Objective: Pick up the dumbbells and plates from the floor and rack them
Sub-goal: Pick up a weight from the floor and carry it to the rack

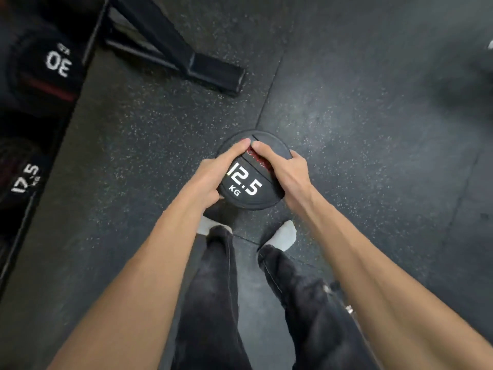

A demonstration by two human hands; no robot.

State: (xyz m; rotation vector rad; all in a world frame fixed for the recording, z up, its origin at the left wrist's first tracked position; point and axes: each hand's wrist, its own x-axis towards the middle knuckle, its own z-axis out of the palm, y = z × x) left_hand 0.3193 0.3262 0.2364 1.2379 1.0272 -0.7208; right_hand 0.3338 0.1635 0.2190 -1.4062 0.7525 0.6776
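A black dumbbell (246,192) marked 12.5 KG stands on end in the middle of the view, its round top face toward me. My left hand (213,173) grips the left side of that top head, fingers laid across its face. My right hand (286,169) grips the right side, fingers meeting the left hand's near a red mark. The handle and lower head are hidden beneath. The dumbbell rack (40,129) runs down the left edge, holding a 30 kg dumbbell (50,65) and a 17.5 kg dumbbell (24,180).
Speckled black rubber floor tiles (360,129) spread to the right and ahead. A black steel rack foot (213,73) juts across the floor at upper centre. My feet in white socks (284,235) stand just behind the dumbbell.
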